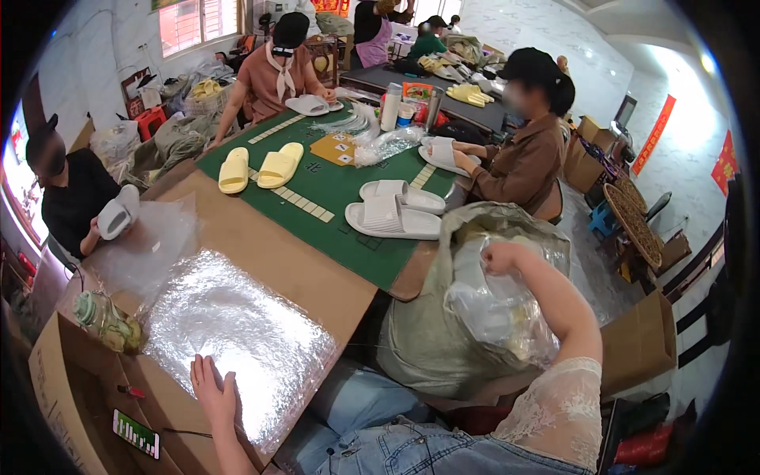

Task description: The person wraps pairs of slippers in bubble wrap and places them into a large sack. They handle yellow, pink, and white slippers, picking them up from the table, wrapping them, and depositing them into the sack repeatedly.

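Observation:
My left hand (pixel 214 389) lies with its fingers stretched out on a shiny stack of clear plastic bags (pixel 245 332) on the brown tabletop. Over at the right, my right hand (pixel 500 258) is closed on a clear plastic bag (pixel 495 305) in the mouth of a large greenish woven sack (pixel 419 332). Pale, yellowish shapes show through the plastic, too blurred to name. A pair of light grey slippers (pixel 396 215) sits on the green table mat (pixel 317 182), just beyond the sack. Farther left on the mat stand two yellow slippers (pixel 280 165).
An open cardboard box (pixel 59 360) at the lower left holds a phone (pixel 136 434); a glass jar (pixel 107 321) stands beside it. Co-workers around the table handle grey slippers (pixel 447 154). Bottles (pixel 391 107) and loose clear plastic (pixel 388 146) lie toward the far side.

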{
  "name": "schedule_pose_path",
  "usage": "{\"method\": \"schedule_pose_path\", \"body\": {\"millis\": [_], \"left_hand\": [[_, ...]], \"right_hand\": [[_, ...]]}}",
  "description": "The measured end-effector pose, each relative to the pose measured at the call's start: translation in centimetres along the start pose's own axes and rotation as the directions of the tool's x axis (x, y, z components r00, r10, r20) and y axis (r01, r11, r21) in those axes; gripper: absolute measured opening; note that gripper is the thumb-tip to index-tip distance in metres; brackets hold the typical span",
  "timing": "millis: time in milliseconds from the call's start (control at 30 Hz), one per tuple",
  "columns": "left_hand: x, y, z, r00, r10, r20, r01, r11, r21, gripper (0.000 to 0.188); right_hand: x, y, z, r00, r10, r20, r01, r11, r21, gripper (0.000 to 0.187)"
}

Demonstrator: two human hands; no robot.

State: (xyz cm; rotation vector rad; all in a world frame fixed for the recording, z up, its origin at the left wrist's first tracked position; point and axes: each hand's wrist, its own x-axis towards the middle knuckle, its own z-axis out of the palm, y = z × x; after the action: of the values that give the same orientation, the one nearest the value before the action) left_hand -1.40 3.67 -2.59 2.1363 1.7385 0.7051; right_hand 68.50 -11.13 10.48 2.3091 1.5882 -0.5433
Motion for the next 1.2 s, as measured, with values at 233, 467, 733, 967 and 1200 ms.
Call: {"method": "schedule_pose_path", "body": {"millis": [233, 467, 733, 967, 1200], "left_hand": [[-0.1, 0.3, -0.1, 1.0, 0.008, -0.004, -0.007, 1.0, 0.004, 0.062], [-0.5, -0.3, -0.2, 0.998, 0.034, -0.061, -0.032, 0.999, 0.031, 0.063], [-0.4, -0.1, -0.5, 0.997, -0.028, -0.078, 0.03, 0.999, 0.031, 0.064], [-0.3, -0.7, 0.3, 0.998, -0.008, -0.057, 0.01, 1.0, 0.026, 0.067], [0.0, -0.5, 0.9, 0.988, 0.076, -0.131, -0.072, 0.997, 0.035, 0.063]], "right_hand": [[-3.2, -3.4, -7.2, 0.966, 0.181, -0.183, -0.219, 0.953, -0.209, 0.028], [7.9, -11.5, -12.1, 0.702, -0.012, -0.712, -0.023, 0.999, -0.04, 0.018], [25.7, -8.1, -4.0, 0.938, 0.127, -0.322, -0.085, 0.986, 0.141, 0.04], [27.3, -12.7, 0.5, 0.736, 0.192, -0.65, 0.105, 0.915, 0.389, 0.034], [22.2, -24.8, 0.8, 0.772, 0.158, -0.615, 0.18, 0.875, 0.45, 0.054]]}}
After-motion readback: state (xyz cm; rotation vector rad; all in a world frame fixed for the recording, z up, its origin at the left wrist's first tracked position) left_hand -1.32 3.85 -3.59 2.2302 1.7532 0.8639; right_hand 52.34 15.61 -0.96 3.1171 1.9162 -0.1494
